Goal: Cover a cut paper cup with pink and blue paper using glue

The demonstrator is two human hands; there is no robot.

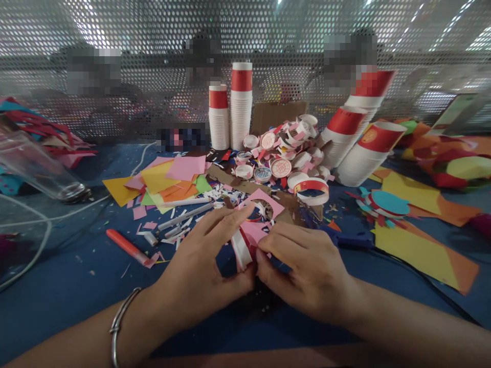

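Observation:
Between my hands is a short cut-down piece of paper cup [241, 251], white outside with red showing at its edge. My left hand [194, 266] curls around it, thumb below and fingers above. Pink paper [253, 232] lies over its far side. My right hand [307, 266] pinches the near edge of that paper against the cup piece, thumb and index finger together. Just beyond my fingertips rests a pink sheet with a round hole [276, 205]. A cut red-and-white cup ring [311, 191] sits farther back to the right.
Stacks of paper cups [241, 112] stand at the back, more stacks [343, 133] leaning at right. A heap of cut cup bottoms [281, 167] lies between them. Coloured sheets [418, 250], an orange-red marker [126, 246], a clear jar [42, 166] and a blue corded tool [351, 239] surround my hands.

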